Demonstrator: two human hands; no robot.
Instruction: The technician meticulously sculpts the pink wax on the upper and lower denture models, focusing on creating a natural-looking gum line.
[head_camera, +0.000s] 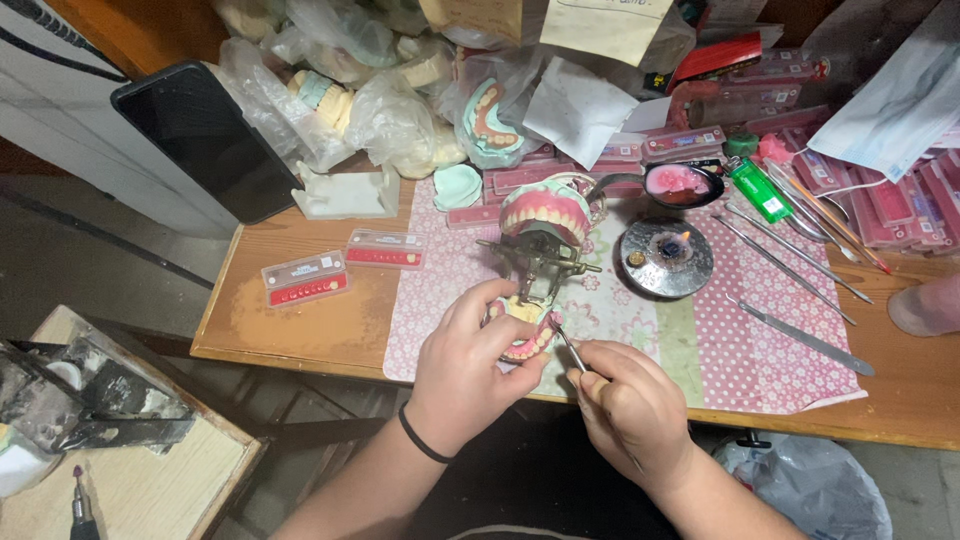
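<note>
Now | left hand (468, 365) grips denture model (525, 335) | right hand (628, 408) holds metal tool (570, 352) at table edge (300, 352)

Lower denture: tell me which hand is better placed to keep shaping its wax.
Right. The right hand already holds the thin metal tool with its tip at the lower denture, while the left hand grips that denture, likely steadying it.

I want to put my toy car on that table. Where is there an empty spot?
The bare brown wood below the two red tooth strips, left of the pink dotted mat, is free. So is the mat's lower right, below the long metal tools. The back, piled with plastic bags and pink boxes, is crowded.
</note>
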